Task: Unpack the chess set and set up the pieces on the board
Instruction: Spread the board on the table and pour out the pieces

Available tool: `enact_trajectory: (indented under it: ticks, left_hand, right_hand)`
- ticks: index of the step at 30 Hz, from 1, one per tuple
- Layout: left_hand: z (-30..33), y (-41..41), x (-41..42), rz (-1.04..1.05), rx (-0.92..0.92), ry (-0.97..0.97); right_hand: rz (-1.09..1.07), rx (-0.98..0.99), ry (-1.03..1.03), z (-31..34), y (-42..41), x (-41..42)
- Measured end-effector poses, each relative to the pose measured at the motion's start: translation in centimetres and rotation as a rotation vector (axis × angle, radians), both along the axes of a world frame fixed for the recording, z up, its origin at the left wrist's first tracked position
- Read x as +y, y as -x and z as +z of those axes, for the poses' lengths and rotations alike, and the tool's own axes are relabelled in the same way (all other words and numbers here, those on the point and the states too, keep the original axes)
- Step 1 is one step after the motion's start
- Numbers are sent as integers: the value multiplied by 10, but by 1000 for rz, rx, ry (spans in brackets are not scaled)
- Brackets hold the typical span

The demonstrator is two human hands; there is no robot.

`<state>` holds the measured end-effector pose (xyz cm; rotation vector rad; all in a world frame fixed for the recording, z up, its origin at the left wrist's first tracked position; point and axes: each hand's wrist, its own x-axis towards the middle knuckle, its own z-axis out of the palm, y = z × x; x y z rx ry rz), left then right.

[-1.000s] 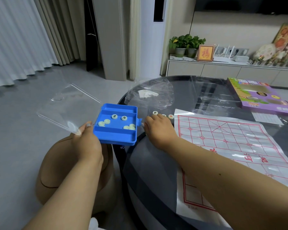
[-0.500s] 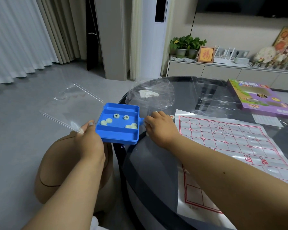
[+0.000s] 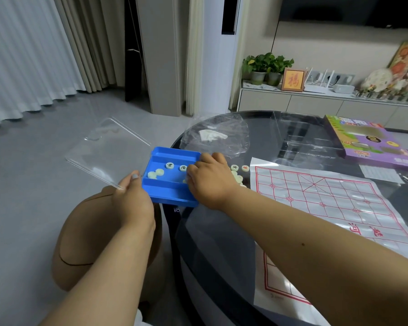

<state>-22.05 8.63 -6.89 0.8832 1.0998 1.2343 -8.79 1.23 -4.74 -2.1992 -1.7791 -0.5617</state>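
The blue tray (image 3: 169,188) is overhanging the table edge, left hand (image 3: 132,198) pinching its corner and clear lid (image 3: 106,152); right hand (image 3: 207,182) is curling over pieces (image 3: 169,165) inside, its grip hidden — tilting could spill them.

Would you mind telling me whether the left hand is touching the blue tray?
Touching. The head view shows the left hand gripping the blue tray at its left edge, its thumb also pinching the clear lid.

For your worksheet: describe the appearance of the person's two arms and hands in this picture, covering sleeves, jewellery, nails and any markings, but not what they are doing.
Both forearms are bare, with no sleeve, watch, bracelet or ring showing. The left hand has a pale, greyish painted thumbnail. The right hand is seen from the back, so its nails are hidden. A small dark mole marks the right forearm. No gloves are worn.
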Motion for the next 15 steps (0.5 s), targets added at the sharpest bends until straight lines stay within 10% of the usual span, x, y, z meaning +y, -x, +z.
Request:
enact_trajectory:
  ticks: [8,15]
  left_hand:
    - [-3,-3,1,6,9,-49]
    - [-3,-3,1,5,5,-58]
  right_hand:
    - [5,6,247,12,24,7]
    - [-49,567,141,39,26,16]
